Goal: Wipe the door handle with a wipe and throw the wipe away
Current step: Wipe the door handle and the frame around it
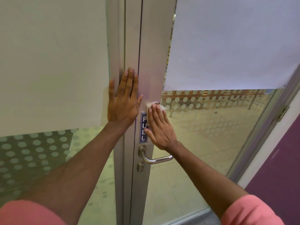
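A steel lever door handle (156, 159) sticks out to the right from the grey metal door stile, with a keyhole cylinder (141, 167) just below it. My right hand (159, 127) lies flat on the stile above the handle and presses a white wipe (153, 106) against the metal; the wipe shows past my fingertips. That hand partly covers a blue PULL sticker (143, 129). My left hand (124, 99) rests flat with spread fingers on the fixed frame to the left, holding nothing.
Glass panels with frosted film and dot patterns flank the stile; the glass door (211, 127) is on the right. A hinge (283, 112) sits on the right frame beside a purple wall (279, 172). Benches and a tiled floor show through the glass.
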{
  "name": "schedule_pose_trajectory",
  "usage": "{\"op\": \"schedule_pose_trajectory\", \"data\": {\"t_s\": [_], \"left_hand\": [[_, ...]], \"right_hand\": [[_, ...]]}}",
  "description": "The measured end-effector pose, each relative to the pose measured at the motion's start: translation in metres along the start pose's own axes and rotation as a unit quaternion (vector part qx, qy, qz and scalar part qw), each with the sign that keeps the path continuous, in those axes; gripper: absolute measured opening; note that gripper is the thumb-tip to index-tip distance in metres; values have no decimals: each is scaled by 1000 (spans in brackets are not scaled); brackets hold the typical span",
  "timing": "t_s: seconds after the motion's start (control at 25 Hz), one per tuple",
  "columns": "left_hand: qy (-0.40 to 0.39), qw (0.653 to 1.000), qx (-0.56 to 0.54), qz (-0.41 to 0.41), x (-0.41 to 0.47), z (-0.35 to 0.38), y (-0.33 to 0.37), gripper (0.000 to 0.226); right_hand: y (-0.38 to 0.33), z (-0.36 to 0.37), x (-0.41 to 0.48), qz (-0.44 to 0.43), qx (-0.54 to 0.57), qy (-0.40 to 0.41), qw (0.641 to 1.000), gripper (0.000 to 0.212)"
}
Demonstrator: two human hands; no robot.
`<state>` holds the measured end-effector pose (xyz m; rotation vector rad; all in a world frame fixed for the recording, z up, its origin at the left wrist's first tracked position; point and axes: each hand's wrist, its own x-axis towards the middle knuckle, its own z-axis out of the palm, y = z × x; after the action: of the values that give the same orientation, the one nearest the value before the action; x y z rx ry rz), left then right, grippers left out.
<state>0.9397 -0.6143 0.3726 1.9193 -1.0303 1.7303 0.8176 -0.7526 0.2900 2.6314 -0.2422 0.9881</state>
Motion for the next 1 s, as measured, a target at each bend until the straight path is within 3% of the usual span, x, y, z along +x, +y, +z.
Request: {"op": "schedule_pose_trajectory", "data": {"t_s": [0.16,0.28,0.52,0.6,0.84,1.0], "left_hand": [[-4,1000,6,1,0,-1,0,67],[-10,1000,9,0,0,-2,0,66],[-10,1000,1,2,2,-3,0,66],[-13,1000,3,3,2,-3,-2,66],[-6,1000,-2,6,2,-5,0,68],[-8,1000,-5,7,1,-5,0,68]], "right_hand": [[-8,18,-40,-43,-9,-71,996,78],[-19,26,-53,-13,-4,-96,995,83],[-7,-8,16,42,14,18,999,81],[-6,-8,20,35,18,14,999,82],[13,17,-55,-116,-70,-94,986,77],[16,3,-29,-73,-69,-49,994,75]]}}
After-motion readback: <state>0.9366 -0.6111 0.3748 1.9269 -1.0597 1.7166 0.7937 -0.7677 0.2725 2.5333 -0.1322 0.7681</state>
